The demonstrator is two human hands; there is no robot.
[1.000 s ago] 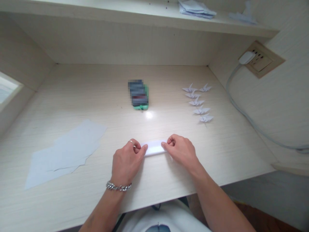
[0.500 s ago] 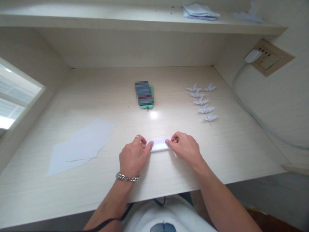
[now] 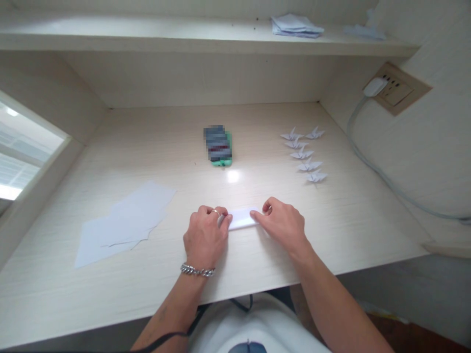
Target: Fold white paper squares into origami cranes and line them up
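A folded strip of white paper lies level just above or on the desk, stretched between my two hands. My left hand, with a ring and a chain bracelet, pinches its left end between thumb and fingers. At the right end my right hand grips it the same way, thumb on top and fingers curled. Fingertips behind the paper are partly hidden. Several folded paper cranes stand beyond my right hand. To the left, loose sheets of white paper overlap on the desk.
A phone-like object with a green edge, its top blurred, lies mid-desk. A shelf runs across the back, bearing a stack of folded paper. A grey cable hangs from the wall socket along the right side.
My left fingers have shifted slightly on the strip's left end, and the right fingertips have opened a little. The camera view has tilted slightly. Sheets and cranes stay put.
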